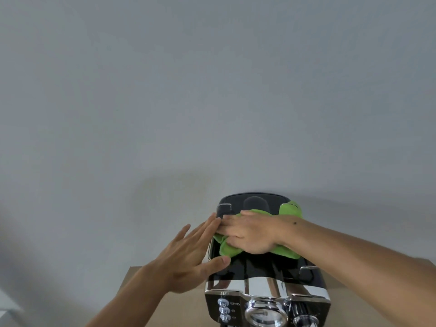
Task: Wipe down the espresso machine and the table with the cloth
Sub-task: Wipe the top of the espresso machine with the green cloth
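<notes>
A black and chrome espresso machine [264,277] stands low in the head view, seen from above, with its knobs and gauge facing me. A crumpled green cloth [230,247] lies on its black top. My right hand [250,232] presses flat on the cloth, fingers pointing left. With fingers spread, my left hand [188,253] rests flat against the machine's left upper edge, thumb on the top, holding nothing.
The machine sits on a light brown table [179,305], visible only beside it at the bottom. A plain grey-white wall [212,90] fills the view behind and above the machine.
</notes>
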`<state>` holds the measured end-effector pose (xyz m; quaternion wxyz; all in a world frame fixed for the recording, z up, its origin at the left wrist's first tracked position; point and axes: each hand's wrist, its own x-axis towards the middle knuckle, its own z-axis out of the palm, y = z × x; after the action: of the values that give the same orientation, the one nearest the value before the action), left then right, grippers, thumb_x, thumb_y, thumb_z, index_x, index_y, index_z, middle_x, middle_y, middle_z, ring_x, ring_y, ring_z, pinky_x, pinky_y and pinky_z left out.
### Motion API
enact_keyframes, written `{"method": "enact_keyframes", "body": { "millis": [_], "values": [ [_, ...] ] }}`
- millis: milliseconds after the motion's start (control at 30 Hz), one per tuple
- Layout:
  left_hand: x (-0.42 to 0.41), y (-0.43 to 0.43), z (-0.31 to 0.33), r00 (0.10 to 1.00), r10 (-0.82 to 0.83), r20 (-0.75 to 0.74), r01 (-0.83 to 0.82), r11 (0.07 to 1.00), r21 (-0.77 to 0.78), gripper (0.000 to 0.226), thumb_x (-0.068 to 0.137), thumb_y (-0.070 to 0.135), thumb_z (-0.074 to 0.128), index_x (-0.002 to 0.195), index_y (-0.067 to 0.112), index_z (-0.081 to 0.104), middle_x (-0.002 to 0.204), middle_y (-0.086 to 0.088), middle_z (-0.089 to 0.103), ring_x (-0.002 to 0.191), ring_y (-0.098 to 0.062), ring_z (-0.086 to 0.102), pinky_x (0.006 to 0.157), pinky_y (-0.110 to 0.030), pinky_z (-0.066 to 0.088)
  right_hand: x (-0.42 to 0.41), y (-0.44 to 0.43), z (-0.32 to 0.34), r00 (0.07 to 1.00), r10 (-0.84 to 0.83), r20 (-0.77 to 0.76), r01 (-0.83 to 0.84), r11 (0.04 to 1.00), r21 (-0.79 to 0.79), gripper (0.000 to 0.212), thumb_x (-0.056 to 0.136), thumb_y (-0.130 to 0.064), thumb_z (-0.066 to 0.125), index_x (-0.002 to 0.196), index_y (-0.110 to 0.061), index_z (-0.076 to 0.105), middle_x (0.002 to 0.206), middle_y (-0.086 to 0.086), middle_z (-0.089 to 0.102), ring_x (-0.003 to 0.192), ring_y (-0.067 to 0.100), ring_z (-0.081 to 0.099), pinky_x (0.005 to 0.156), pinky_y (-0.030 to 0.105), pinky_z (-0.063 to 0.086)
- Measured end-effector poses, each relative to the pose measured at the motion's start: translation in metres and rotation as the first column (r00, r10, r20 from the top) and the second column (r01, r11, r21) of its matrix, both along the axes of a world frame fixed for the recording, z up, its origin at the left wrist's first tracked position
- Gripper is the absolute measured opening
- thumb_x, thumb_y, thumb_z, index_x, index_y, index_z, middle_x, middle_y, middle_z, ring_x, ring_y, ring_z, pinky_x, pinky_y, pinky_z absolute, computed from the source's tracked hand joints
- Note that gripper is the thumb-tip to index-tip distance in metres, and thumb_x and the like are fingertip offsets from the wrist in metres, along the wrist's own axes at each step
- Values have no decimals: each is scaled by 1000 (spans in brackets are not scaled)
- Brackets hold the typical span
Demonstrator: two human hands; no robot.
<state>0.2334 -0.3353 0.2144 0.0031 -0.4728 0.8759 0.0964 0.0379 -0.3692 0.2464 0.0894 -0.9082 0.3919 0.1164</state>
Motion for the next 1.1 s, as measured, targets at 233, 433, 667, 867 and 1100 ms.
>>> {"method": "enact_keyframes", "body": {
  "millis": [233,433,667,867,1100],
  "values": [
    [-1,2,0,1000,6,0,-6,1000,-22,93,72,85,1,146,34,-22,153,20,-23,137,10,-20,117,-32,-11,3,-5,-10,994,-113,3,113,990,-89,53,102,-35,19,152,-21,9,161,-6,1,147,10,1,119,38,1],
    [-1,2,0,1000,11,-17,-12,1000,-21,97,70,86,-2,149,31,-17,154,17,-23,138,8,-20,116,-31,-12,-35,-4,-8,966,-232,117,239,970,-51,49,103,-33,18,151,-22,16,160,-10,9,146,7,3,117,34,2],
    [-1,2,0,1000,16,-20,-16,1000,-17,92,75,81,5,149,30,-16,155,16,-22,139,7,-19,117,-33,-11,-17,-72,-14,908,-367,200,371,929,21,47,103,-17,21,149,-13,25,159,0,18,146,15,11,119,34,10],
    [0,3,-4,998,13,-66,-14,1000,-18,91,76,81,5,149,31,-16,154,20,-24,136,12,-21,117,-31,-11,0,-110,-5,930,-316,186,269,933,239,51,96,-9,31,135,-35,50,150,-13,37,140,10,30,118,31,18],
    [-3,3,-2,999,41,-9,-42,998,-36,97,67,87,-9,147,34,-20,150,23,-28,134,12,-24,116,-30,-14,-14,-95,-10,865,-454,212,433,890,140,46,99,-30,27,143,-40,34,154,-2,31,140,22,31,114,37,26]
  ]
}}
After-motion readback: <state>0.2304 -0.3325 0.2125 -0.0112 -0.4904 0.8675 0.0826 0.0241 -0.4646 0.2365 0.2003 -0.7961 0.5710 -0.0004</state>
